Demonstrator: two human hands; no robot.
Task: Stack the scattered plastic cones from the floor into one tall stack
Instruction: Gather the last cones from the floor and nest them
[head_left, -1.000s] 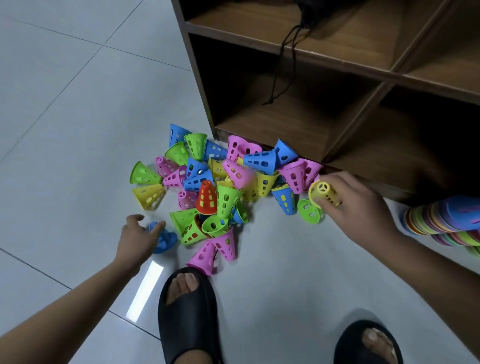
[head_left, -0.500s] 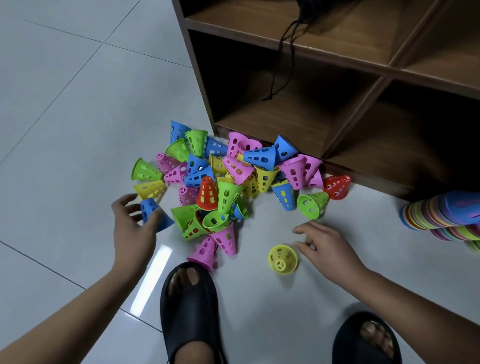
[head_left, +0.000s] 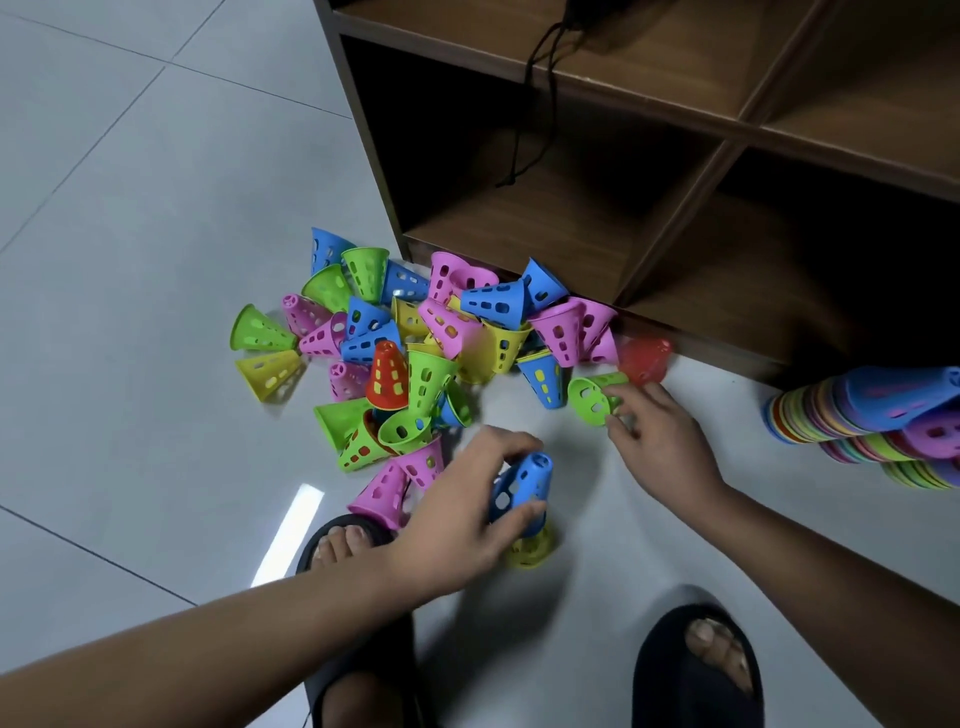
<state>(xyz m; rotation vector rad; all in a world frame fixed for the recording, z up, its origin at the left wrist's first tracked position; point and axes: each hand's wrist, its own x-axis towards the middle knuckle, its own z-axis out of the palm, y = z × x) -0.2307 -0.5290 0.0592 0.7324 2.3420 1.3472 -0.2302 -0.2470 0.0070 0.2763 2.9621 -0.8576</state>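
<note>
fingers (head_left: 511, 448) of left hand (head_left: 457, 514) grip blue cone (head_left: 523, 486), narrow end tilted up.

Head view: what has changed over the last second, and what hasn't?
The left hand picked up the blue cone on the left and carried it right, over the yellow cone. The right hand set that yellow cone down, let go, then reached forward to the green cone; blur hides whether its fingers grip it. The loose pile and the sideways stack stayed put.
</note>
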